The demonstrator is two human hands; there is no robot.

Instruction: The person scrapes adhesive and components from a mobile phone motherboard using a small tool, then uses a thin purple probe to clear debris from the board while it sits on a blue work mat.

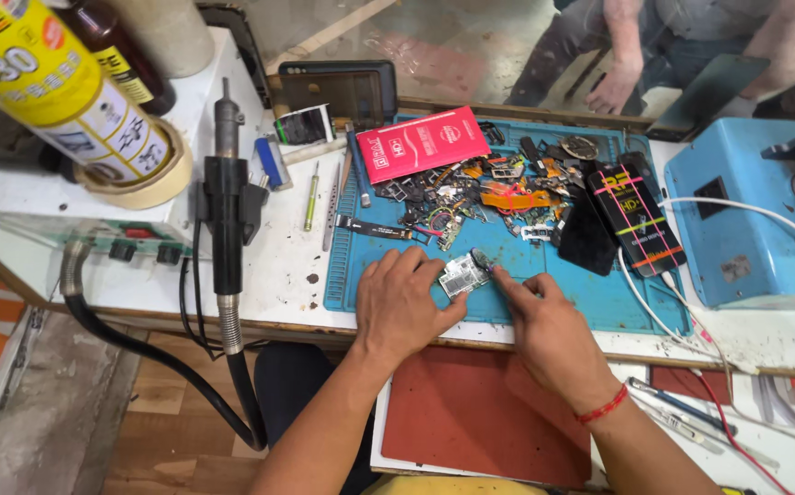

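- A small circuit board point(463, 274) is lying on the blue mat point(581, 293), near the tabletop's front edge.
- The left hand point(401, 307) is pinning it flat; the right hand point(544, 325) is pinching a thin tool point(484, 260).
- A slipping tip could be scratching the board.
- The tool tip is hard to make out.

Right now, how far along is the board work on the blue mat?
Done: the small circuit board is already out of any phone and lies bare on the blue mat, with a heap of loose parts behind it. In hand: the left hand pins the board while the right hand works a thin tool at its top edge. Left: the hot-air handpiece sits untouched in its stand; nothing is reassembled.
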